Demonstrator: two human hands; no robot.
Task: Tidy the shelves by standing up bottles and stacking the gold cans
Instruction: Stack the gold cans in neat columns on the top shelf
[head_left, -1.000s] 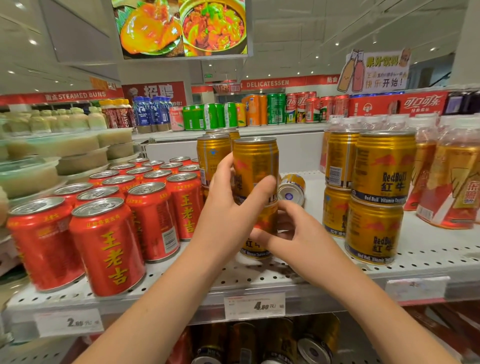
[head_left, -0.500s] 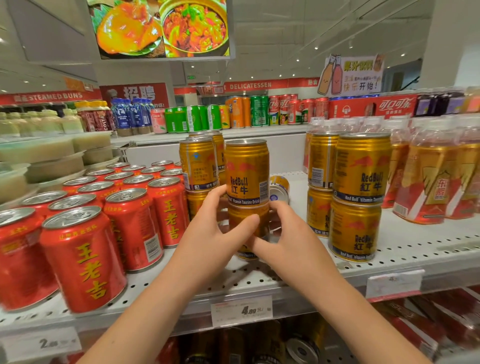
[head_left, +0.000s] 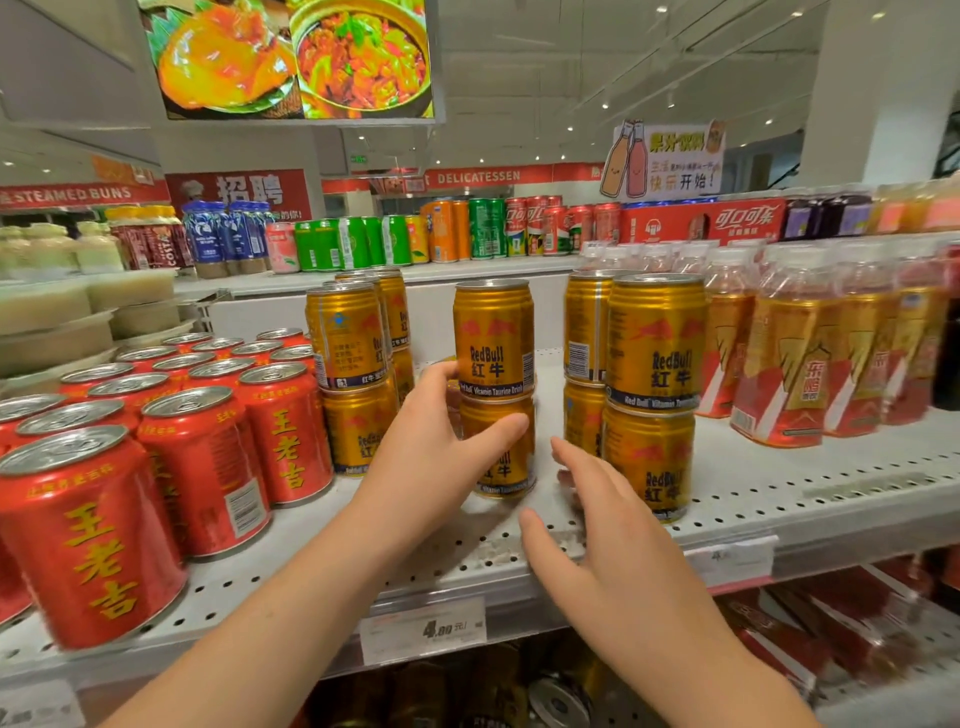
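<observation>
Two gold Red Bull cans stand stacked in the middle of the white perforated shelf (head_left: 779, 493): an upper gold can (head_left: 493, 338) on a lower gold can (head_left: 511, 457). My left hand (head_left: 431, 452) curls round the lower can, thumb across its front. My right hand (head_left: 608, 525) hovers just right of the stack with fingers spread, touching nothing. A left stack of gold cans (head_left: 348, 374) and a right stack of gold cans (head_left: 652, 389) flank it.
Red cans (head_left: 202, 457) fill the shelf's left side. Shrink-wrapped orange drink bottles (head_left: 795, 358) stand upright on the right. Coloured cans line the higher back shelf (head_left: 467, 270). More gold cans lie on the shelf below (head_left: 556, 701). A price tag (head_left: 423, 629) hangs at the front edge.
My right hand has let go of the lower gold can and drawn back to the right. My left hand still holds the stack, which stands a little further right.
</observation>
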